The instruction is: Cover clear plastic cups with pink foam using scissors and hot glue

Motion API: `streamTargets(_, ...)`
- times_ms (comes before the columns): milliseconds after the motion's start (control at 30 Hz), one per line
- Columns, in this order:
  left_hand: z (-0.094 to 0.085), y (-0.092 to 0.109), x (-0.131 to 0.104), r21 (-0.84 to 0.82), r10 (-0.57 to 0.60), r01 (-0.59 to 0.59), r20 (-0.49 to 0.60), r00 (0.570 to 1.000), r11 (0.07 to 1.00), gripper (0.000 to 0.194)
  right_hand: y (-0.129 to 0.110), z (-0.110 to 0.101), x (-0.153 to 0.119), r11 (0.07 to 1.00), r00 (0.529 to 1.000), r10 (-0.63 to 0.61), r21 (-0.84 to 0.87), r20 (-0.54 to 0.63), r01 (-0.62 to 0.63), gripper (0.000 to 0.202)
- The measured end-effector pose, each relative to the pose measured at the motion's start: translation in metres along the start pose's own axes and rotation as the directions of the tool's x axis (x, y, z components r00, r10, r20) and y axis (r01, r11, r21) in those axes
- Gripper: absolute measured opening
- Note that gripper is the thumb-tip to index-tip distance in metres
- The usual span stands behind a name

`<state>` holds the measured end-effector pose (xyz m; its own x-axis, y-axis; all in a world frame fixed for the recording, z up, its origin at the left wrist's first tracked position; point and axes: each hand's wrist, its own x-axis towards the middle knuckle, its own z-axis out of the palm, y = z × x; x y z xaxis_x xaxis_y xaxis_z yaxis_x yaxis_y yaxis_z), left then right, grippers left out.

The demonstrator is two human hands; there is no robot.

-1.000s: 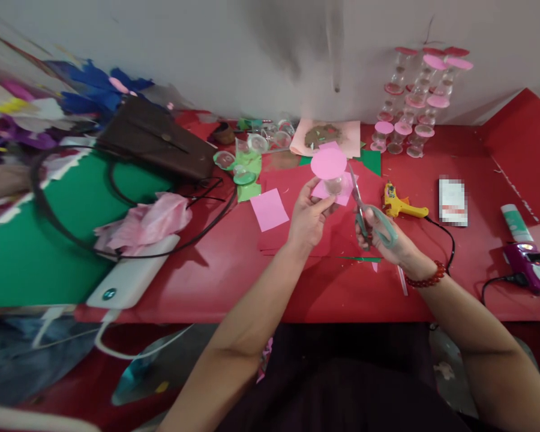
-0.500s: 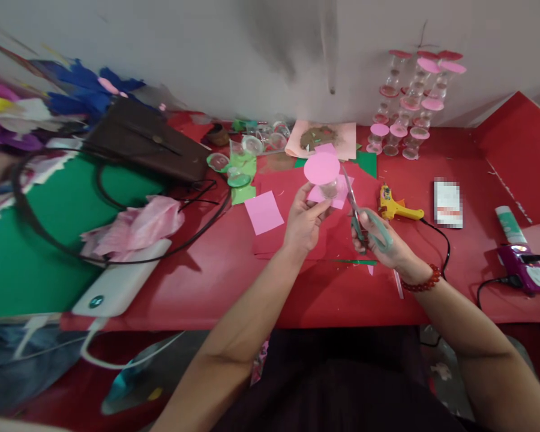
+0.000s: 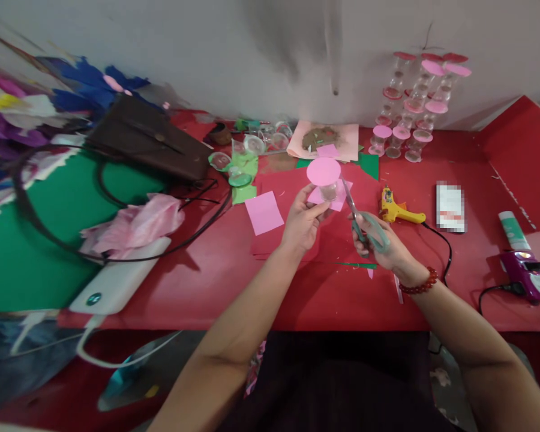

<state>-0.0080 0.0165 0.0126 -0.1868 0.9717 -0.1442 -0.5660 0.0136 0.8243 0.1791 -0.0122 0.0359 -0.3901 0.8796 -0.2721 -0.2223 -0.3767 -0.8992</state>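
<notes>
My left hand [image 3: 305, 221] grips a small clear plastic cup piece [image 3: 329, 192] that has a round pink paper disc [image 3: 323, 172] on top and a square pink paper [image 3: 342, 198] at its lower end. In my right hand [image 3: 382, 243] is a pair of scissors [image 3: 371, 230] with pale green handles, my fingers through the loops. The blades point up and away, close to the right edge of the square pink paper. Beneath both hands lie red paper sheets [image 3: 270, 243]. A loose pink paper square [image 3: 264, 212] rests to the left of my left hand.
A yellow glue gun [image 3: 400, 210] lies right of the scissors, its cord running to a purple power adapter [image 3: 528, 276]. Stacked cup pieces with pink discs [image 3: 400, 133] stand by the wall. At left are a brown bag [image 3: 148, 141], a white power bank [image 3: 119, 288] and green cups [image 3: 240, 176].
The camera view has shifted slightly. The scissors have turned a little in my right hand beside the pink paper; my left hand keeps its hold on the cup piece.
</notes>
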Motion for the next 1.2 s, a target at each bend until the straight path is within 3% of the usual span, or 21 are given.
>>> streamTargets(967,-0.010,0.011,0.008,0.070,-0.047,0.045,0.031,0.998,0.997,0.054,-0.003,0.006,-0.004,0.999,0.999,0.045,-0.006,-0.006,-0.045,0.058)
streamTargets(1200,-0.014,0.013,0.012,0.060,-0.034,0.036,-0.023,0.999,0.998,0.051,-0.005,0.006,-0.004,0.997,0.997,0.070,-0.018,0.013,-0.070,0.063)
